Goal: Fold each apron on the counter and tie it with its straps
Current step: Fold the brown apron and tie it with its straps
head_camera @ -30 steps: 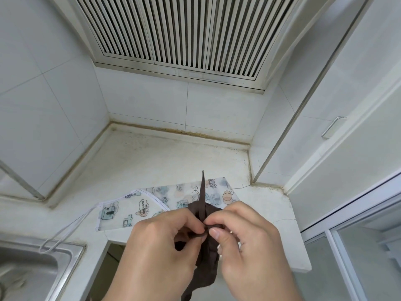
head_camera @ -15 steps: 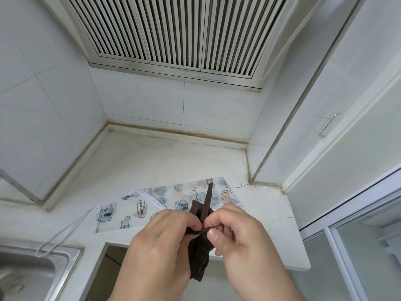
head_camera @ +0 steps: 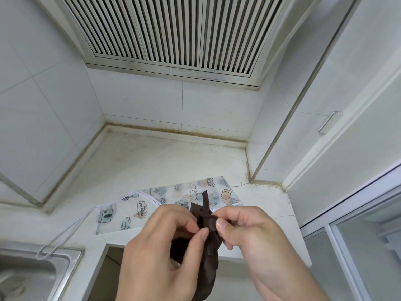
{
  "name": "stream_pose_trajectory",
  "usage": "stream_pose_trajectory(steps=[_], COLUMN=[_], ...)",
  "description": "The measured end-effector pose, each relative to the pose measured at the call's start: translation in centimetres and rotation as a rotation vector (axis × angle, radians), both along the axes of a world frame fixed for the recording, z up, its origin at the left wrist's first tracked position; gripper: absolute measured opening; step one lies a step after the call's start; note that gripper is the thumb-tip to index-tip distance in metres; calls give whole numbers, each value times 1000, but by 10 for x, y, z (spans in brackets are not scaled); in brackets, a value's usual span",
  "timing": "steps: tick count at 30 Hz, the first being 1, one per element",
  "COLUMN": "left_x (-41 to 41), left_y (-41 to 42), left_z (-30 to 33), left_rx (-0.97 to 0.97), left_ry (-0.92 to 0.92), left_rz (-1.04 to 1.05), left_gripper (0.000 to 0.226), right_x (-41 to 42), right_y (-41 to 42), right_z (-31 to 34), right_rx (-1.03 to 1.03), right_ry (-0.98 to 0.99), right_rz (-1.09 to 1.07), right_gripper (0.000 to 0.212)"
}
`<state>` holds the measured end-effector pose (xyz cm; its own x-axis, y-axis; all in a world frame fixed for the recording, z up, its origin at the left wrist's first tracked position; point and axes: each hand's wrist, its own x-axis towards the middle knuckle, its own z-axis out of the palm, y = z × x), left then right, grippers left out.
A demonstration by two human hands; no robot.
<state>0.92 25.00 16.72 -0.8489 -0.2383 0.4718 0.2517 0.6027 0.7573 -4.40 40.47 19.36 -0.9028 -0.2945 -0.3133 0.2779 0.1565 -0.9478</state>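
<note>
I see the brown apron (head_camera: 209, 259) bunched into a narrow bundle held in the air above the near edge of the table (head_camera: 165, 161); its long axis runs near to far, almost upright in my view, with one strap end (head_camera: 205, 199) pointing away toward the far wall. My left hand (head_camera: 165, 253) curls its fingers around the bundle, thumb and forefinger pinching the cloth at the knot. My right hand (head_camera: 256, 242) pinches the same knot from the right, thumb pressed against the wrapped strap, other fingers curled behind it. Just beyond both hands, the patterned apron (head_camera: 152, 205) lies flat on the table, long axis left to right, its white strap (head_camera: 63, 235) trailing left over the sink (head_camera: 32, 276) rim.
</note>
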Motion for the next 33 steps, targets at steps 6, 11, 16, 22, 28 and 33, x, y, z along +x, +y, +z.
stream_pose_trajectory(steps=[6, 11, 16, 22, 28, 33], left_x=[-4, -8, -8, -10, -9, -10], left_y=[1, 3, 0, -8, -12, -13], left_z=[2, 0, 0, 4, 8, 6], left_rx=[-121, -158, -167, -97, -9, 74], left_ry=[97, 101, 55, 22, 2, -27], left_rz=[28, 69, 15, -80, -126, -173], left_gripper=[9, 16, 11, 17, 18, 16], right_x=[1, 3, 6, 8, 12, 13], right_y=[-5, -8, -10, -8, -9, -6], right_z=[7, 5, 0, 9, 10, 9], right_rx=[-17, 16, 105, 200, 268, 316], right_ry=[83, 113, 147, 233, 424, 588], right_rz=[13, -22, -60, -115, -216, -230], right_gripper=[18, 20, 12, 28, 34, 39])
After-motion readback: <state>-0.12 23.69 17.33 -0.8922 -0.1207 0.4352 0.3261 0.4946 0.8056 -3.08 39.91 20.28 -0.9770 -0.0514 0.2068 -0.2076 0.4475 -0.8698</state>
